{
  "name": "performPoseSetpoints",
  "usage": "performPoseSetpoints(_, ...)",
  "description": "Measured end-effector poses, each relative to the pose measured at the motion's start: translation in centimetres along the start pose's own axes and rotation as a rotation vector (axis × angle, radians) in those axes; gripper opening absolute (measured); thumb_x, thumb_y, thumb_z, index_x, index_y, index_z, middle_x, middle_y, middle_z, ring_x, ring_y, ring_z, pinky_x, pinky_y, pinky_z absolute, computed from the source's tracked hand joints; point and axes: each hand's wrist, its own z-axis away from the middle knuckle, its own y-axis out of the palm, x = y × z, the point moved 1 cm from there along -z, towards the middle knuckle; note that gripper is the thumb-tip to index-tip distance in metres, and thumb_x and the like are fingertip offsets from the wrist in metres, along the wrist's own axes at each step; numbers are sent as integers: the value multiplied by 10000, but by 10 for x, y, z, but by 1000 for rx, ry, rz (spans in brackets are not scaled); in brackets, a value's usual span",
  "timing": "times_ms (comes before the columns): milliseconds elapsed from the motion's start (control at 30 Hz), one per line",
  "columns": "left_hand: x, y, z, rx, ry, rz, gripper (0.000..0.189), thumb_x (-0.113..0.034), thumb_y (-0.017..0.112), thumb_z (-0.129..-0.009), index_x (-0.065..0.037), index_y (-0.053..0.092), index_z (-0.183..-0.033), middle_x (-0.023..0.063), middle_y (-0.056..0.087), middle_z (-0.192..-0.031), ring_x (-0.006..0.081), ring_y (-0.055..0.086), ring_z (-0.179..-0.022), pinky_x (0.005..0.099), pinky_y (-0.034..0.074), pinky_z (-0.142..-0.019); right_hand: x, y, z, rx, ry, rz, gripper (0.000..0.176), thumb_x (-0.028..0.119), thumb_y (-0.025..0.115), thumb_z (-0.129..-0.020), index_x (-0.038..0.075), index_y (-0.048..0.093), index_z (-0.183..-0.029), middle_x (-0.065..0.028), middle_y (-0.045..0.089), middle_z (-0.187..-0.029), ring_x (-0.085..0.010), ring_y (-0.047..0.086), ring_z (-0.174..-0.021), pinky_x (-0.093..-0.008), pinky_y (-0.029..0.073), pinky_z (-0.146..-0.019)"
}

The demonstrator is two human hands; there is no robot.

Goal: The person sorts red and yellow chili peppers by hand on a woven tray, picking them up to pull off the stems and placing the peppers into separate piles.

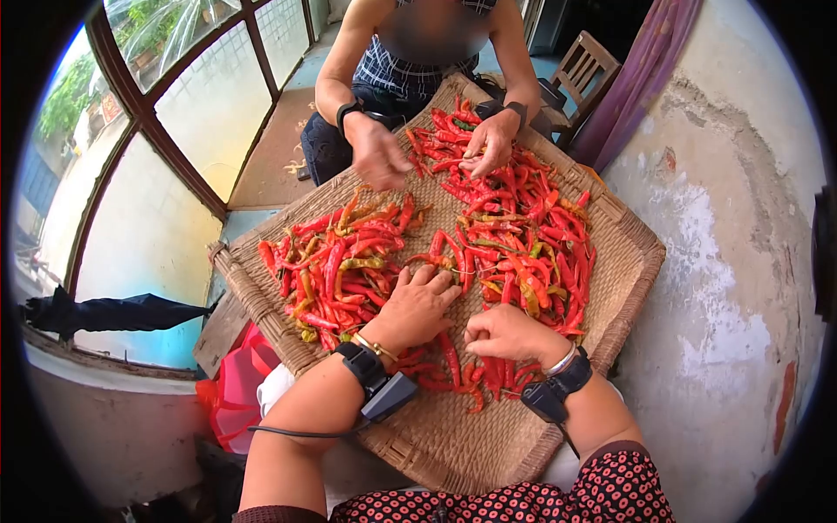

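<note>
Red chili peppers, some of them yellow or greenish, lie in a left pile (336,266) and a right pile (523,235) on a woven tray (471,444). My left hand (414,305) reaches between the piles, fingers stretched out and resting on a few chili peppers. Just to its right, my right hand (513,334) is closed, thumb and fingers curled together over the near end of the right pile. Whatever its fingers may hold is hidden. Below and between my hands lie more chili peppers (449,357).
Across the tray sits another person, whose two hands (493,144) are over the far peppers. A window frame and a folded black umbrella (131,314) are at left, with a pink-red bag (240,383) beneath. A worn wall (706,261) borders the right; a wooden chair (584,74) stands behind.
</note>
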Motion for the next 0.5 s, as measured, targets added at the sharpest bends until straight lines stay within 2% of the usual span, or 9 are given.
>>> performPoseSetpoints(33,0,0,0,3,0,5,548,-287,668,-705,-106,527,-1203,89,459,-1246,296,361,-1214,490,300,-999,0,-4,1,-66,-11,-48,212,238,653,-736,35,635,-793,-112,630,-691,-193,619,-637,-314,476,-610)
performPoseSetpoints(67,0,1,-1,18,-15,-24,461,-280,665,-707,-113,575,-1127,80,490,-1188,282,397,-1167,471,325,-974,2,-9,5,-157,-14,-72,132,132,643,-771,7,616,-802,-50,608,-667,-94,565,-614,-260,459,-583)
performPoseSetpoints(167,-1,-1,-3,65,-14,-88,295,-268,661,-708,-119,646,-963,60,540,-1060,251,460,-1059,430,371,-912,-2,-19,8,-408,-42,-314,54,65,598,-817,11,601,-812,23,569,-682,-43,519,-575,-205,428,-524)
performPoseSetpoints(200,-1,-1,-2,93,4,-133,221,-263,659,-708,-117,668,-874,48,559,-991,234,486,-998,409,390,-877,4,-24,10,-483,-15,-394,85,84,614,-819,3,601,-801,7,573,-676,-61,534,-600,-227,431,-543)
performPoseSetpoints(233,1,4,0,-39,55,-166,152,-258,645,-709,-121,656,-773,23,567,-858,213,504,-903,379,403,-826,6,-27,12,-551,-23,-458,73,76,602,-835,5,600,-820,13,570,-685,-54,533,-604,-212,434,-548)
performPoseSetpoints(300,4,4,-1,16,31,-171,148,-255,638,-708,-120,652,-767,22,570,-839,212,510,-895,372,407,-816,6,-32,11,-749,-128,-545,55,66,579,-867,14,595,-873,20,568,-687,-31,532,-611,-181,445,-559)
performPoseSetpoints(333,6,3,-2,70,9,-178,144,-253,631,-708,-120,649,-761,21,572,-819,212,516,-887,366,411,-805,5,-35,12,-861,-131,-536,90,51,573,-869,-1,602,-937,-2,584,-756,-53,561,-665,-204,474,-605)
performPoseSetpoints(400,7,-1,-4,53,33,-180,143,-239,615,-714,-101,637,-747,22,574,-787,221,525,-873,358,420,-777,15,-35,3,-1076,-310,-704,159,45,581,-860,-7,604,-1009,-34,595,-850,-78,582,-737,-228,490,-663)
performPoseSetpoints(500,9,-8,-8,-81,-38,-49,186,-208,618,-712,-50,622,-808,74,576,-865,267,523,-895,374,428,-804,1,-28,-2,-1060,-286,-697,222,30,591,-844,-16,592,-1062,-57,594,-914,-109,596,-797,-244,496,-712)
